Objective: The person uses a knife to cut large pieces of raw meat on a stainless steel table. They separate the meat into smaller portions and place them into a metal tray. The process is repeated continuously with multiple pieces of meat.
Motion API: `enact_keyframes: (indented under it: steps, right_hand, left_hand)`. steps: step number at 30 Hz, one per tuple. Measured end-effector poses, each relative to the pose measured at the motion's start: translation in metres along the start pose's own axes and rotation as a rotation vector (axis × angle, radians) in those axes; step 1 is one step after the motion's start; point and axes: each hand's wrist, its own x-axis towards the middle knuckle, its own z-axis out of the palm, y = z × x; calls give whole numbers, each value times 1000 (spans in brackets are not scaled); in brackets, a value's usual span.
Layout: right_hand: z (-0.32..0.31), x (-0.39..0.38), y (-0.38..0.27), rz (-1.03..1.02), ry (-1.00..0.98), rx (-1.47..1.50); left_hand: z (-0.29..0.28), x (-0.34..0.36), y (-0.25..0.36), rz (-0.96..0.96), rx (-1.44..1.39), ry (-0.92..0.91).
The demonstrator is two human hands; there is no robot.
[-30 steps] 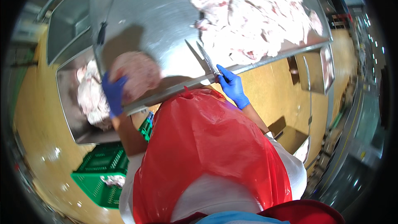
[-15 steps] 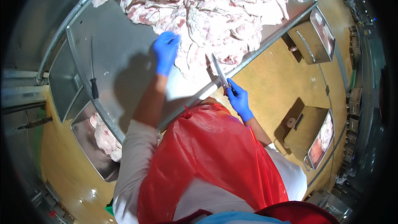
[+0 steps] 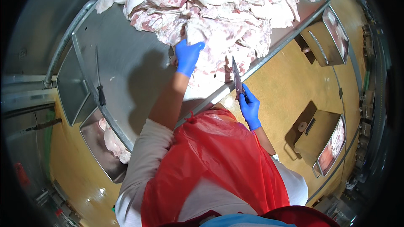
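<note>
Presumably for safety, the right hand (image 3: 250, 111) grips the knife (image 3: 237, 73), tip toward twelve o'clock; at its ten o'clock, the left hand (image 3: 188, 56) pinches meat (image 3: 216, 31), likely for control.

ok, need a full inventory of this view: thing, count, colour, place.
metal table: 1, grey, upper centre
meat pile: 1, pieces uncountable, pink-white, on the table
knife: 1, silvery blade, at the table's near edge
thin tool: 1, black handle, on the table's left part
meat-holding bin: 1, grey, lower left
open basin: 1, grey, left
metal bins: 2, steel-coloured, right
pipe rail: 1, grey, left of the table
floor: 1, yellow-brown, right and left
outer rim of view: too blurred to list
apron: 1, red, lower centre
sleeves: 2, white, lower left and right
left hand: 1, blue glove, at the meat pile
right hand: 1, blue glove, holding the knife
</note>
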Motion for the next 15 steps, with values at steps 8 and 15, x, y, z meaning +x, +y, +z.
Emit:
enact_keyframes:
  steps: [8,15]
  right_hand:
    - [21,22,3,-112,-186,-37]
    - [70,17,-28,-248,-489,-91]
  left_hand:
    - [-205,-106,-82,-23,296,293]
    - [-280,-157,-67,379,1230,662]
